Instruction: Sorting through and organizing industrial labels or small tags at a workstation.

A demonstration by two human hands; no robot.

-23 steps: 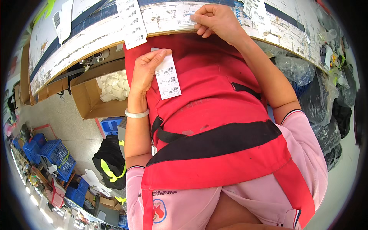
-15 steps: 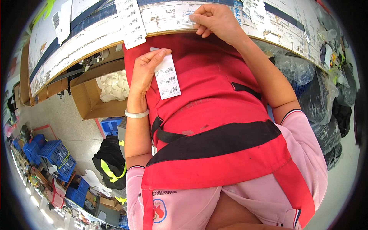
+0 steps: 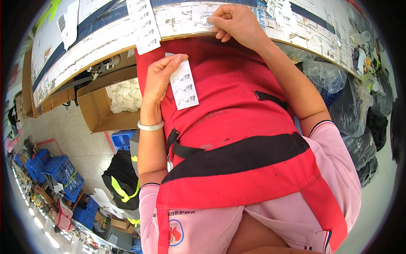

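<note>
Over the red apron (image 3: pixel 241 106), the left hand (image 3: pixel 162 78) pinches a label strip (image 3: pixel 185 86), the right hand (image 3: pixel 240 26) closed by a paper slip (image 3: pixel 200 26).

The bare left forearm (image 3: pixel 151 146) rises almost straight to a bare left hand (image 3: pixel 162 76), its thumb pressed against bent fingers. The bare right forearm (image 3: pixel 296 78) slants inward, further forward; the bare right hand (image 3: pixel 239 25) pinches thumb to forefinger, other fingers curled.
</note>
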